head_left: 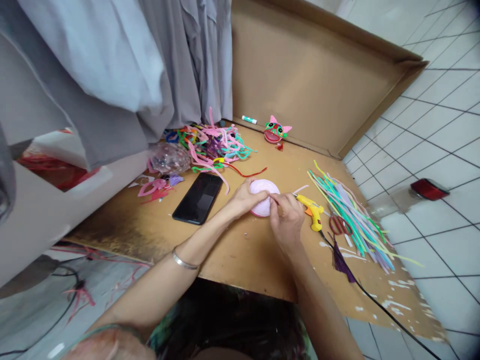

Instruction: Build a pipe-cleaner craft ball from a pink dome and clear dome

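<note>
A round, lilac disc with a coiled surface and a darker pink lower edge [264, 187] is between my hands above the wooden table. My left hand [247, 199] is closed on its left side, the thumb lying across the top. At the disc's right edge, the fingers of my right hand [288, 215] are pinched together. A lilac pipe cleaner end [301, 189] sticks out beyond these fingers, and the pinched part itself is hidden. Just right of my right hand lies a yellow glue gun [313, 210] with a black cord.
Pipe cleaners [352, 220], red-handled scissors [340, 225] and a purple tassel [342, 262] lie at the right. Left are a black phone [198, 198] and a tangled pipe-cleaner pile [215, 142]. A colourful animal-face figure [275, 131] and glue stick [249, 119] stand near the cardboard wall [300, 75].
</note>
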### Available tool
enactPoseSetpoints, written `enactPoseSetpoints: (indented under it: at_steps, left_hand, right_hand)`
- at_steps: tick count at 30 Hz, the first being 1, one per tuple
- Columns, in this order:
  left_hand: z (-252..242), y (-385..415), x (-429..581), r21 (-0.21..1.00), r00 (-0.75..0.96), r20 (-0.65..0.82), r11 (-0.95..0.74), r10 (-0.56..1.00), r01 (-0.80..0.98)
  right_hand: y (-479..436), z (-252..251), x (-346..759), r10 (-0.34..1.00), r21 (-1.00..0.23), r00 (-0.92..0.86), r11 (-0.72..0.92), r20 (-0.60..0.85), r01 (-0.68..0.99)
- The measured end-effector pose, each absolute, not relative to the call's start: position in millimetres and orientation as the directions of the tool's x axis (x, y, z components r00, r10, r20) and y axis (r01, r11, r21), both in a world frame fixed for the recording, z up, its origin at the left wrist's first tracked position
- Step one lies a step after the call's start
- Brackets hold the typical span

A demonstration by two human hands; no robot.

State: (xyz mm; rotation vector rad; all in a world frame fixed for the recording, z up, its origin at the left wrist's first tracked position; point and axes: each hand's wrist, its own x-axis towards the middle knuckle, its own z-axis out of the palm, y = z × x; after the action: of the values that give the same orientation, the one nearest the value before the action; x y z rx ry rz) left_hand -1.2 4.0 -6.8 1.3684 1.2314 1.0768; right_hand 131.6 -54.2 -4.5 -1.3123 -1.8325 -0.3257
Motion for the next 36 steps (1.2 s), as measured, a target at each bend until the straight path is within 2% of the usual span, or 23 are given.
enactPoseSetpoints:
  at_steps: [5, 9, 13, 17, 23, 27, 30, 36]
  left_hand:
    - [-5, 3, -2, 0.995, 0.101, -0.013, 0.003, 0.995, 0.099]
    - [-6, 3, -3, 0.999, 0.161, -0.007, 0.001, 0.987, 0.032]
    - [-8, 2, -6, 0.998, 0.208, 0.01, 0.003, 0.978, -0.065]
    - [-6, 2, -9, 0.999, 0.239, 0.001, 0.012, 0.971, -0.052]
    - [-2, 1, -10, 1.0, 0.264, 0.007, -0.005, 0.964, -0.006]
    - [-2, 2, -11, 0.999, 0.296, 0.022, -0.007, 0.955, -0.051]
    - [-4, 3, -11, 0.997, 0.318, 0.035, -0.01, 0.947, -0.079]
    - [-6, 0, -4, 0.995, 0.239, 0.021, 0.002, 0.971, -0.097]
  right_hand:
    - [-56, -5, 132, 0.626, -0.069, -0.192, 0.367, 0.756, 0.928]
    - [-57, -5, 133, 0.618, -0.007, -0.233, 0.36, 0.75, 0.933]
    - [-58, -5, 134, 0.622, -0.002, -0.247, 0.371, 0.743, 0.929]
    - [-57, -6, 135, 0.649, -0.084, -0.211, 0.393, 0.731, 0.916]
    - [-54, -5, 139, 0.726, -0.389, -0.103, 0.475, 0.68, 0.789]
    - [-52, -3, 140, 0.751, -0.523, -0.04, 0.496, 0.659, 0.693]
    - [-51, -2, 141, 0.754, -0.563, -0.022, 0.508, 0.656, 0.652]
    - [-51, -3, 139, 0.751, -0.525, -0.029, 0.487, 0.659, 0.698]
